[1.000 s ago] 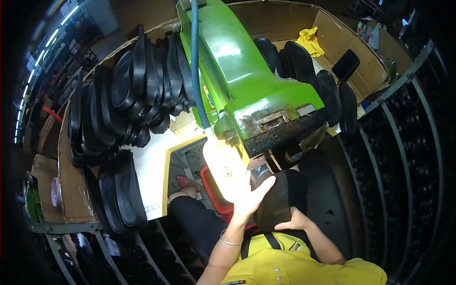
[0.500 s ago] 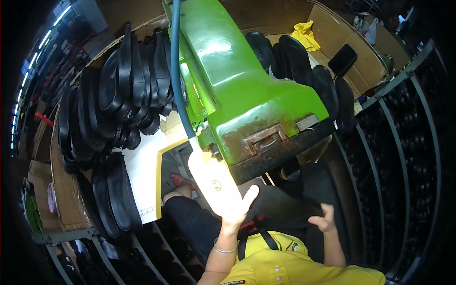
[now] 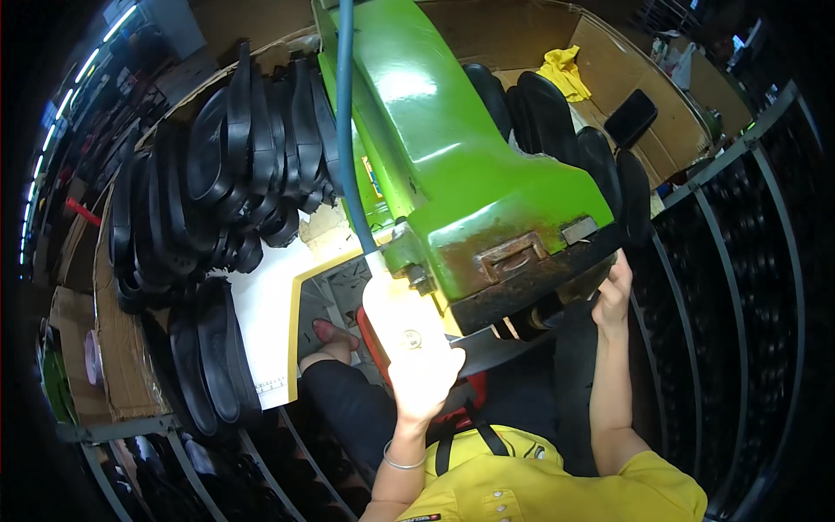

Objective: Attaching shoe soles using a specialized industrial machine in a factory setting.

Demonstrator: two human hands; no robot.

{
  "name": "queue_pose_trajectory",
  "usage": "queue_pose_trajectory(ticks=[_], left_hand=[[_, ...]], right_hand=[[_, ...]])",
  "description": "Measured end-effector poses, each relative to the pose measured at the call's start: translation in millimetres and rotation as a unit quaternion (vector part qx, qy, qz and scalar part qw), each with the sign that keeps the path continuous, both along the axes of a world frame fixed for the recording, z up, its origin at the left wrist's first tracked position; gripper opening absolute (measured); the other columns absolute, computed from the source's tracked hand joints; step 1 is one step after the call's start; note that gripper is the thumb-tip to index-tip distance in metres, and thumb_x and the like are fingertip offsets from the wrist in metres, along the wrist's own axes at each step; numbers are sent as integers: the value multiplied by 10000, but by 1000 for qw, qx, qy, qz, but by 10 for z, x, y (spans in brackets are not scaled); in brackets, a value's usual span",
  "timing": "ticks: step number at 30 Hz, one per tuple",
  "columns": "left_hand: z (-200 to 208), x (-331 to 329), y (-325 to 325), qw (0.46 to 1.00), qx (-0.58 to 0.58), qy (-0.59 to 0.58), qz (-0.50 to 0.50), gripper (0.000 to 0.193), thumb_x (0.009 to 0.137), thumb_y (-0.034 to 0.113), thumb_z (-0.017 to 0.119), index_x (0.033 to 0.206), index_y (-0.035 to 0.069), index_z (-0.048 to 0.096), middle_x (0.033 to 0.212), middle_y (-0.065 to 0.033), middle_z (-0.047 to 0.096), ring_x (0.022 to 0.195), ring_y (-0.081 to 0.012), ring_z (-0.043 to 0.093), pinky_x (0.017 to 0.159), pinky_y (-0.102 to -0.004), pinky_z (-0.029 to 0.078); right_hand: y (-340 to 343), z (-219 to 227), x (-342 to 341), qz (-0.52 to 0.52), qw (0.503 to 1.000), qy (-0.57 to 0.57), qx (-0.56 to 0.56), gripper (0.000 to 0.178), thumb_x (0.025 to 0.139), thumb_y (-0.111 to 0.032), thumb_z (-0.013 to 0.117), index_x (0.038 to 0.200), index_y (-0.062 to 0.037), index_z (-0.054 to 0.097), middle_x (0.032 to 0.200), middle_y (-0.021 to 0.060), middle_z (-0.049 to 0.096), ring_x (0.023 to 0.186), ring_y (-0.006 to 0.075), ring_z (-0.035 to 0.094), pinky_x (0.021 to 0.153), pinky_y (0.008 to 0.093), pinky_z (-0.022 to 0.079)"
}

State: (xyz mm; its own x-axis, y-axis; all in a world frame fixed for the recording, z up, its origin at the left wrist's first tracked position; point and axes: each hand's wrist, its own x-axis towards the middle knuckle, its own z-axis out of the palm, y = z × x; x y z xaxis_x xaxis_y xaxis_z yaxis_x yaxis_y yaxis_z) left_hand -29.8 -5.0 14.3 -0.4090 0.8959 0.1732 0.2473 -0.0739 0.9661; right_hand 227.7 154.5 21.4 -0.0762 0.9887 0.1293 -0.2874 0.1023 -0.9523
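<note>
Beneath the front of a green machine head (image 3: 513, 204), both my hands are at a flat black piece (image 3: 500, 350), whose exact kind I cannot make out. My left hand (image 3: 424, 383) grips its left end beside a glowing lamp (image 3: 402, 317); glare washes out most of its fingers. At the machine's right front corner my right hand (image 3: 612, 298) is raised, its fingers curled at the piece's far right end. The machine head hides the middle of the piece. A blue-grey cable (image 3: 346, 130) runs down to the lamp.
Stacked black shoe soles (image 3: 252, 139) crowd the left, with several more soles (image 3: 213, 365) below them. Others (image 3: 552, 117) stand right of the machine, near a yellow cloth (image 3: 565, 74) and a black phone-like slab (image 3: 631, 117) in a cardboard box (image 3: 600, 43). Metal racks (image 3: 709, 252) line the right.
My right hand has risen toward the machine's right corner, and the black piece has moved up beneath the head. My left hand has shifted slightly, its thumb now lower. The view has tilted a little.
</note>
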Motion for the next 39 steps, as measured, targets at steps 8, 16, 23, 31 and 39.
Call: queue_pose_trajectory(ticks=[8,16,23,31,39], left_hand=[[86,-375,-357,973,34,-213,86,342,742,74,745,1024,-47,594,924,-82,656,834,-139,619,783,-266,485],[-200,-695,-1090,944,10,-286,165,441,779,47,676,1181,-48,522,1076,-115,605,969,-210,593,903,-339,470],[-578,-826,-1529,954,-149,-248,-80,488,687,7,783,1110,-38,544,1056,-83,619,959,-149,581,876,-289,455],[-237,-32,207,993,-65,96,-37,270,803,140,698,1006,-24,630,798,-69,650,706,-111,563,672,-272,477],[-215,326,186,998,-44,-30,30,174,863,146,668,890,-22,630,723,11,589,632,-64,488,588,-237,421]], right_hand=[[-187,-108,-612,64,998,17,-9,386,723,9,654,1076,-6,499,997,71,603,913,138,568,835,264,447],[-554,-191,-1066,169,985,7,-40,418,730,29,663,1120,33,512,1006,77,600,908,153,582,816,284,465],[-593,-145,-1298,175,957,-194,124,384,663,-95,830,941,-11,579,809,11,577,721,57,515,651,229,435],[-632,-158,-1211,124,980,-148,45,348,776,-54,753,1046,-7,539,932,20,585,861,71,543,750,226,452],[-1792,-814,-133,336,889,-149,-271,472,717,-48,769,1142,36,583,1060,93,643,989,180,602,885,311,469]])
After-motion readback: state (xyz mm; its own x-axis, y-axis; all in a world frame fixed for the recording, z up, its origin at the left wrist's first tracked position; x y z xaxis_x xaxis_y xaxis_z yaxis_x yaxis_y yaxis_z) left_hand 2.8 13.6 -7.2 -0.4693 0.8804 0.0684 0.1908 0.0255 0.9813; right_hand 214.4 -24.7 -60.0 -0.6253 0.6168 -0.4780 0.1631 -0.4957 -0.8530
